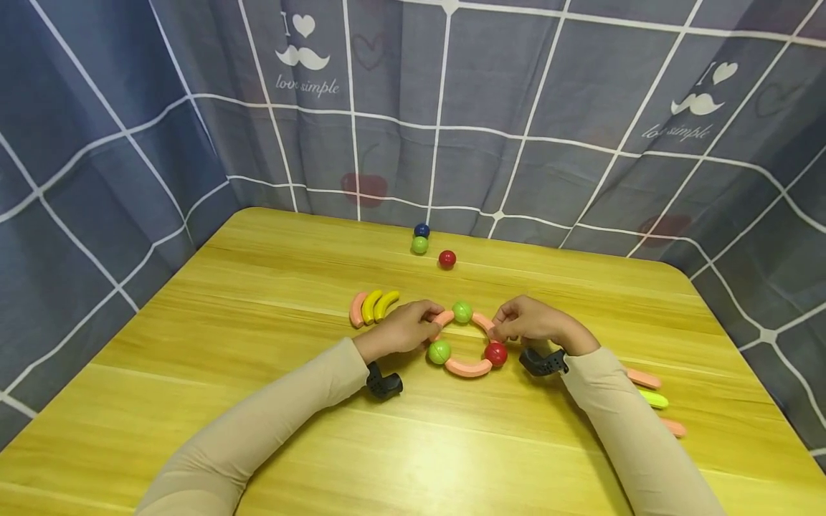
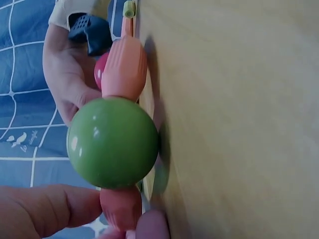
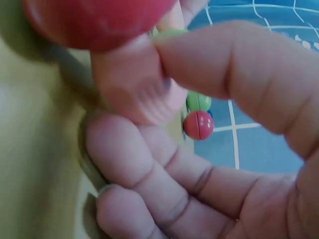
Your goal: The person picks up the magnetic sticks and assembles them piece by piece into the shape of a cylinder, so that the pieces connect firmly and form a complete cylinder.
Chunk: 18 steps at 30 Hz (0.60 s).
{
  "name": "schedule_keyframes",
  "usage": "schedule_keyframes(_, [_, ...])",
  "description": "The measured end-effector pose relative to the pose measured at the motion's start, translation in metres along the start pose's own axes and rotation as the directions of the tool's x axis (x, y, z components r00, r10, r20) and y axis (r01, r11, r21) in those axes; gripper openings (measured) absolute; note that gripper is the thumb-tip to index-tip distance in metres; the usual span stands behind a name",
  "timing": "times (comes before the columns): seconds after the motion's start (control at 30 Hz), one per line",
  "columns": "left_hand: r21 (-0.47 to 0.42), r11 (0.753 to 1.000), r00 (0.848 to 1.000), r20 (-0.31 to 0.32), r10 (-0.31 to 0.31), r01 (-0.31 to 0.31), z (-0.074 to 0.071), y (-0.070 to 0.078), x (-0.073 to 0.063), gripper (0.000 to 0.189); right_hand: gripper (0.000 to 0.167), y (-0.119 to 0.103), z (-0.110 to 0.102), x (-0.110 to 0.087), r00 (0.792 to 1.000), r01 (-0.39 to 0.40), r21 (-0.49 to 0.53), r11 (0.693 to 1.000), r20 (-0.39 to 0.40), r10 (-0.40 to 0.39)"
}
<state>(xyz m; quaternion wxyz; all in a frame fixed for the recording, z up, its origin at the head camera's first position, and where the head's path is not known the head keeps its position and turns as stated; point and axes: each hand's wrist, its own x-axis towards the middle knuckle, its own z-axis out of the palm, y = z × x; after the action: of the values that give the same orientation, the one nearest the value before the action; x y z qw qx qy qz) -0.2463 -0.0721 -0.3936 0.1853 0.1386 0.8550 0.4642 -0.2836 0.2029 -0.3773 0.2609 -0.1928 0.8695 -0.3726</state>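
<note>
A ring of three curved pink sticks and three balls lies on the table. A green ball (image 1: 462, 312) is at its far side, another green ball (image 1: 439, 352) at near left and a red ball (image 1: 495, 354) at near right. My left hand (image 1: 405, 326) pinches the left pink stick (image 2: 121, 206) between thumb and fingers, beside the near-left ball. On the other side, my right hand (image 1: 532, 320) grips the right pink stick (image 3: 139, 84) just behind the red ball, its thumb above and fingers below in the right wrist view. The third pink stick (image 1: 469, 368) bridges the two near balls.
Behind the ring sit a blue ball (image 1: 421, 230), a green ball (image 1: 420, 245) and a red ball (image 1: 447, 259). Left of it lie a curved pink stick (image 1: 357, 309) and two yellow ones (image 1: 371, 306). Straight pink and yellow-green sticks (image 1: 654, 398) are partly hidden by my right forearm.
</note>
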Motion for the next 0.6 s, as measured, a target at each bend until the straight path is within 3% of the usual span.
schedule_keyframes(0.1, [0.006, 1.0, 1.0, 0.007, 0.025, -0.025, -0.001, -0.002, 0.002, 0.046, 0.021, -0.002, 0.004, -0.005, 1.0, 0.001, 0.01, 1.0, -0.017, -0.001])
schedule_keyframes(0.3, [-0.154, 0.985, 0.996, 0.022, 0.082, -0.078, -0.004, -0.004, 0.001, 0.043, 0.022, 0.003, 0.013, -0.014, 0.999, 0.015, 0.176, 0.984, -0.049, -0.006])
schedule_keyframes(0.4, [-0.212, 0.972, 0.993, 0.044, 0.111, -0.099, -0.005, -0.004, 0.001, 0.042, 0.028, 0.009, 0.015, -0.019, 0.996, 0.06, 0.232, 0.971, -0.083, -0.042])
schedule_keyframes(0.6, [-0.219, 0.964, 0.985, 0.059, 0.164, -0.148, -0.005, -0.004, 0.002, 0.042, 0.041, 0.019, 0.019, -0.025, 0.981, 0.167, 0.252, 0.953, -0.137, -0.136])
